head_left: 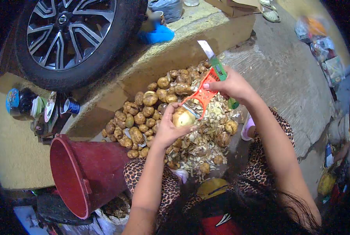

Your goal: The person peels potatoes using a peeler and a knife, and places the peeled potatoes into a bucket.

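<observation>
My left hand [169,127] is wrapped round a partly peeled potato [183,117] with pale flesh showing. My right hand [228,85] grips an orange peeler [206,91], whose blade rests at the potato's upper right side. A knife [212,58] with a green handle is also held in my right hand, its blade pointing up and away. Beneath both hands, brown unpeeled potatoes [147,111] lie in a heap on the left, and pale peelings [194,150] spread over the ground on the right.
A red bucket [67,176] lies tilted at the lower left. On the raised ledge [132,70] stands a wheel [75,39], with a blue bag [157,35] beside it. Plastic-wrapped items [323,53] are at the far right. My legs in leopard-print fabric flank the peelings.
</observation>
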